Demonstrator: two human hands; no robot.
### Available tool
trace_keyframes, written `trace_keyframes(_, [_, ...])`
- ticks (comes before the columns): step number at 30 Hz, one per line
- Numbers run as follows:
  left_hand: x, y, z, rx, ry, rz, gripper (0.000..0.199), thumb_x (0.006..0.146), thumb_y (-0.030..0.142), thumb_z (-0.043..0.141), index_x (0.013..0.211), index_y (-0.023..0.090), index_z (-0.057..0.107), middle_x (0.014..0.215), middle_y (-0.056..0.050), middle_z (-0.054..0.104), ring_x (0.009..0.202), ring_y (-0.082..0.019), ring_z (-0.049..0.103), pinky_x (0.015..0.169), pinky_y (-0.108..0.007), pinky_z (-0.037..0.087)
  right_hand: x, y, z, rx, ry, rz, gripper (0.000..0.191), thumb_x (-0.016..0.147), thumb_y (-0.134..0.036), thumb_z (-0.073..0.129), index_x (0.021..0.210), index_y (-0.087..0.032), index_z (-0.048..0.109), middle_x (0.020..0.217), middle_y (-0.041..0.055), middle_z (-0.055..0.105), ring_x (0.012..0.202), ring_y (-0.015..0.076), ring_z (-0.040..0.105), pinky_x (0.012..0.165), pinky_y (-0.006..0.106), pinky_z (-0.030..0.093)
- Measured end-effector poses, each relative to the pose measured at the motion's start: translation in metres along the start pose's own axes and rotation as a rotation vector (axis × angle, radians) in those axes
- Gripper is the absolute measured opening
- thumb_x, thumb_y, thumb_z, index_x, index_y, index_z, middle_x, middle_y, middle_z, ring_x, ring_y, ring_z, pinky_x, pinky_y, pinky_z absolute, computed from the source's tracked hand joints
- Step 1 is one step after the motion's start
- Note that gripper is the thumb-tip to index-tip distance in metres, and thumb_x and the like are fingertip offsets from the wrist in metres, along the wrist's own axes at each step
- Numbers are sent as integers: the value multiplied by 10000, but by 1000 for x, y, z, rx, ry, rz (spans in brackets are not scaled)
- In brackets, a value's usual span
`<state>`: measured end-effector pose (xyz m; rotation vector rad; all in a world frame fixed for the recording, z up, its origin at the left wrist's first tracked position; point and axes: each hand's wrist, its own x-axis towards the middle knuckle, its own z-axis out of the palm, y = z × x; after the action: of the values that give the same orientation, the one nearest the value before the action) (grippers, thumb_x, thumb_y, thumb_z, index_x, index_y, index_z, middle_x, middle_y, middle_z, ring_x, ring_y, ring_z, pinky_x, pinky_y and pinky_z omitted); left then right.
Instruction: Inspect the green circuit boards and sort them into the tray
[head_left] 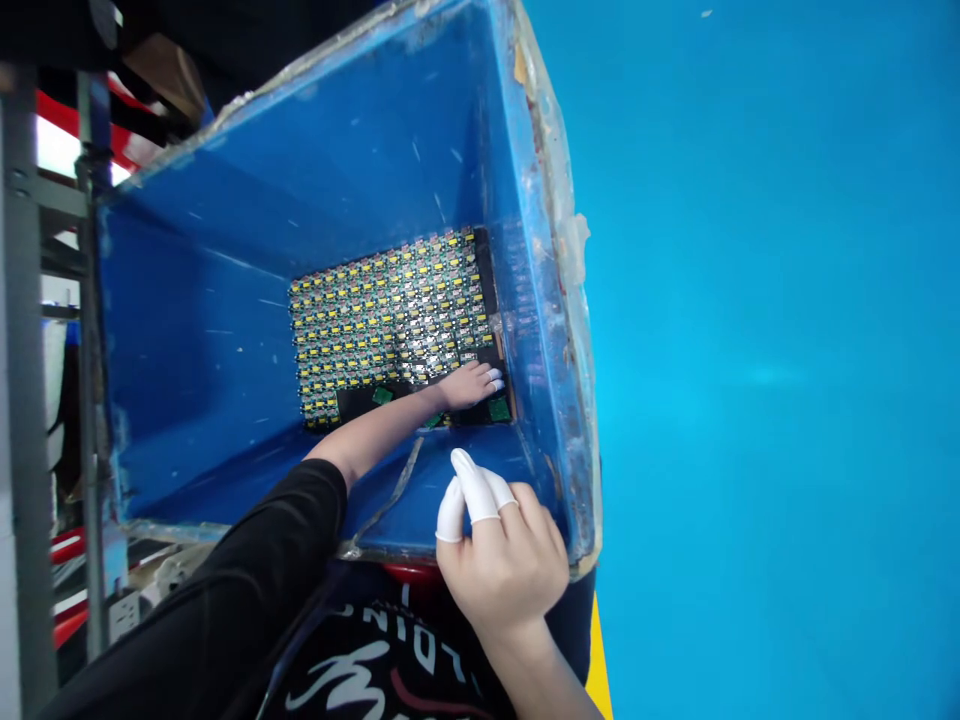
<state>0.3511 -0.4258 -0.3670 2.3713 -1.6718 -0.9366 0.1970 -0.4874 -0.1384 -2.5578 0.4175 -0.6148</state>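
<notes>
My left hand (471, 386) reaches down to the floor of a deep blue bin (247, 210), with white finger cots on some fingertips. Its fingers are bent together over the black sheet (356, 402); what they hold, if anything, is hidden. Beyond it stand rows of small circuit boards (375, 320) with yellow parts. Loose green boards lie close by, one (498, 408) just below my left fingers and another (382, 395) left of the wrist. Above the bin's near edge is my right hand (504, 545), thumb and fingers in white cots drawn into a pinch, nothing visible between them.
Worn clear tape covers the bin's rim (551, 190), and a loose tape strip (394, 490) hangs on the near inner wall. A metal rack (91, 350) stands at the left. Bright blue floor (765, 300) stretches to the right.
</notes>
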Motion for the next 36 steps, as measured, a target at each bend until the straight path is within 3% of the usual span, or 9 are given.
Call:
trace_keyframes(3, [7, -3, -10, -100, 58, -83, 212, 867, 232, 580, 1045, 120, 601, 1079, -117, 600, 1082, -259, 518, 957, -428, 392, 0, 0, 0, -4, -2, 4, 370, 800, -135, 614, 1170, -116, 601, 765, 23, 711, 618, 135, 563, 557, 280, 368])
trace_keyframes(7, [16, 8, -14, -249, 211, -380, 393, 840, 364, 618, 1113, 87, 564, 1066, -171, 595, 1033, -289, 539, 898, -425, 437, 0, -1, 0, -3, -3, 10, 414, 807, -136, 608, 1219, -121, 574, 768, 20, 713, 614, 138, 563, 550, 282, 367])
trace_keyframes(11, [22, 23, -4, -454, 301, -629, 376, 929, 422, 493, 1141, 115, 545, 943, -72, 621, 802, -178, 608, 733, -339, 517, 1, 0, 0, 10, -7, 15, 415, 814, -136, 604, 1228, -128, 565, 775, 19, 718, 615, 143, 561, 559, 282, 370])
trace_keyframes(17, [32, 38, 18, -641, 302, -765, 274, 933, 366, 524, 1008, 112, 593, 888, -43, 630, 731, -131, 618, 670, -291, 548, 0, 0, 0, 11, -7, 10, 331, 810, -131, 608, 1141, -136, 604, 788, 19, 728, 624, 149, 563, 558, 283, 359])
trace_keyframes(24, [33, 32, 18, -515, 249, -672, 267, 927, 320, 540, 1104, 123, 571, 1029, -75, 620, 882, -173, 625, 781, -357, 550, 0, 0, 1, 5, 8, 13, 242, 790, -118, 631, 1033, -122, 631, 766, 25, 730, 611, 146, 561, 550, 285, 352])
trace_keyframes(30, [14, 28, 6, -206, 142, -333, 252, 882, 223, 582, 1120, 143, 602, 1307, -107, 519, 1260, -273, 429, 1052, -509, 356, 1, -1, 1, -15, -5, 6, 243, 796, -133, 627, 1038, -123, 636, 759, 28, 723, 609, 142, 557, 550, 288, 362])
trace_keyframes(36, [1, 25, 11, 55, 33, -142, 409, 900, 77, 403, 1294, 106, 508, 1381, -182, 467, 1340, -277, 339, 1114, -518, 243, 2, -1, 1, -6, -9, 4, 241, 802, -117, 619, 1042, -122, 632, 759, 27, 733, 605, 145, 565, 542, 283, 362])
